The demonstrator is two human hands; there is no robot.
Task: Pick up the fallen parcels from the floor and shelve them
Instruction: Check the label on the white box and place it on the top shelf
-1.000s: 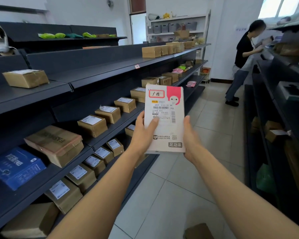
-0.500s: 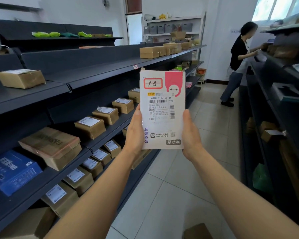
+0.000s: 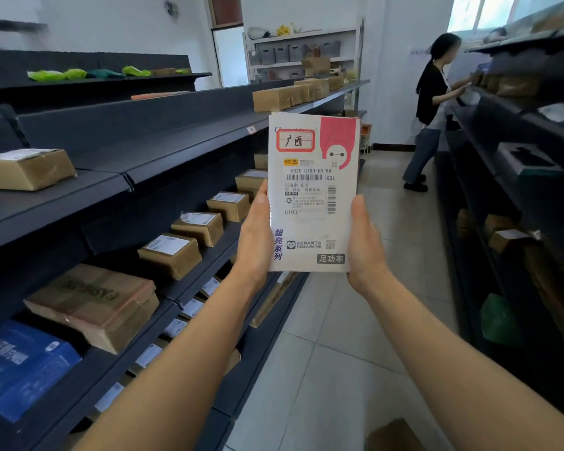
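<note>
**Holding a parcel by its edges**

Gripping the white parcel (image 3: 313, 193) upright at chest height over the aisle, the left hand (image 3: 254, 236) pressed its left edge and the right hand (image 3: 365, 239) its right edge, label facing the camera. Both held only the lower half, palms flat to the sides and fingers hidden behind, so the grasp looked like a squeeze with nothing under the bottom edge. A loosened palm could have let the flat parcel slide straight down to the floor (image 3: 339, 369). The left shelves (image 3: 189, 148) sat just beside the left forearm; a swing toward them risked knocking the brown boxes (image 3: 170, 255) near the lip. Another brown box (image 3: 394, 436) lay on the floor near the person's feet, an easy thing to trip on. The label code might also have been misread, sending the parcel to the wrong shelf.
</note>
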